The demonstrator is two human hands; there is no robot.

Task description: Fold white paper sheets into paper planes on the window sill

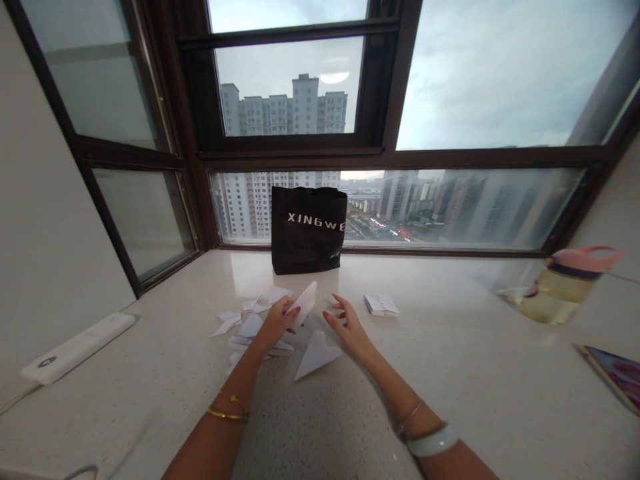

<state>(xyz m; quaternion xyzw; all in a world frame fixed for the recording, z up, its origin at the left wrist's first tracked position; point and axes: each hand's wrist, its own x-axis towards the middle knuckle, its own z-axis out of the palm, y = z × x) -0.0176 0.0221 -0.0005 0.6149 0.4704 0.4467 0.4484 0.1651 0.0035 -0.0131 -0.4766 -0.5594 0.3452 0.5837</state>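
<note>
My left hand (278, 322) is closed around a folded piece of white paper (306, 301), holding it tilted above the counter. To its right, my right hand (345, 321) has its fingers apart and touches nothing that I can see. Below and between the hands lies a larger folded white paper (316, 357) with a pointed end. Under and beside my left hand is a loose pile of folded paper pieces (250, 327), partly hidden by the hand and wrist. Right of my right hand sits a small stack of folded white paper (381, 305).
A black bag (309, 233) with white lettering stands at the back against the window. A bottle (563, 290) with a pink lid is at the right, with a flat colourful item (617, 373) near it. A white power strip (80, 347) lies on the left of the speckled counter (450, 387).
</note>
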